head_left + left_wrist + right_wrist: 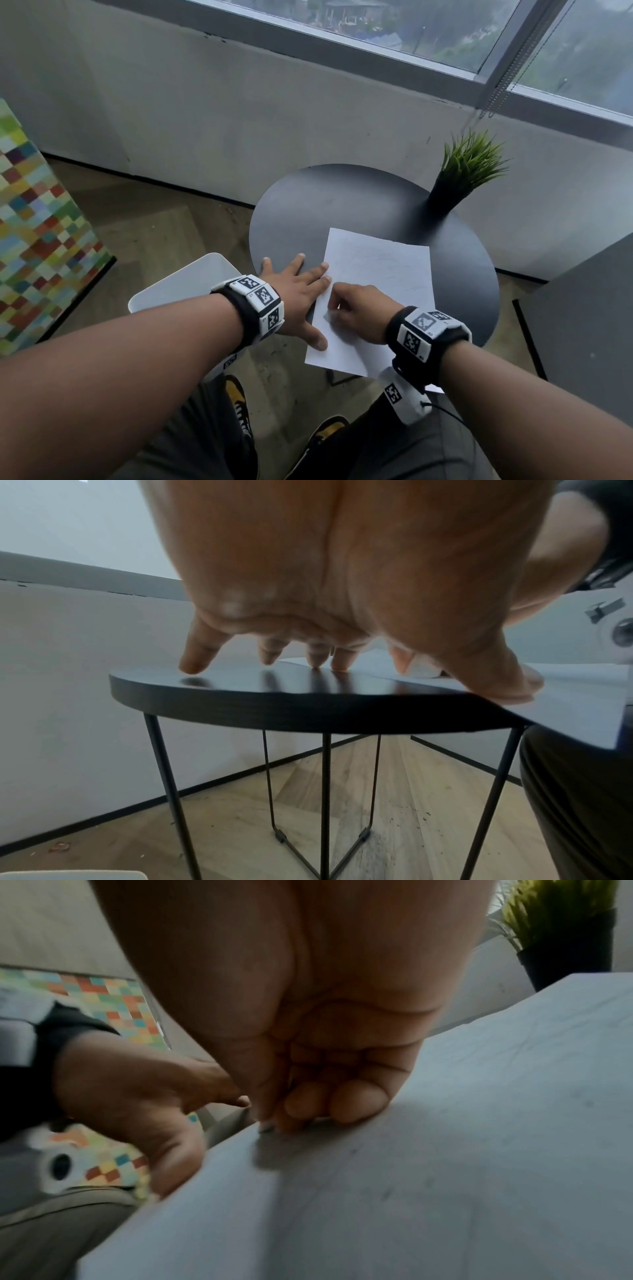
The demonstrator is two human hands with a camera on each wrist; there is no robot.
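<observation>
A white sheet of paper (376, 274) lies on a round black table (342, 205), its near end hanging over the table's front edge. My left hand (298, 291) lies flat with fingers spread, fingertips and thumb pressing the sheet's left edge (565, 696) and the tabletop (240, 704). My right hand (359, 311) is curled on the paper (445, 1150) close to that edge. It pinches a small white block (421, 669), perhaps an eraser, against the sheet. Faint pencil marks show on the paper. The curled fingers (356, 1104) hide most of the block.
A potted green plant (459, 178) stands at the table's far right rim. A white stool (185, 281) sits left of my knees, a coloured chequered panel (34, 240) further left, a grey cabinet (582, 325) to the right. A wall with a window runs behind.
</observation>
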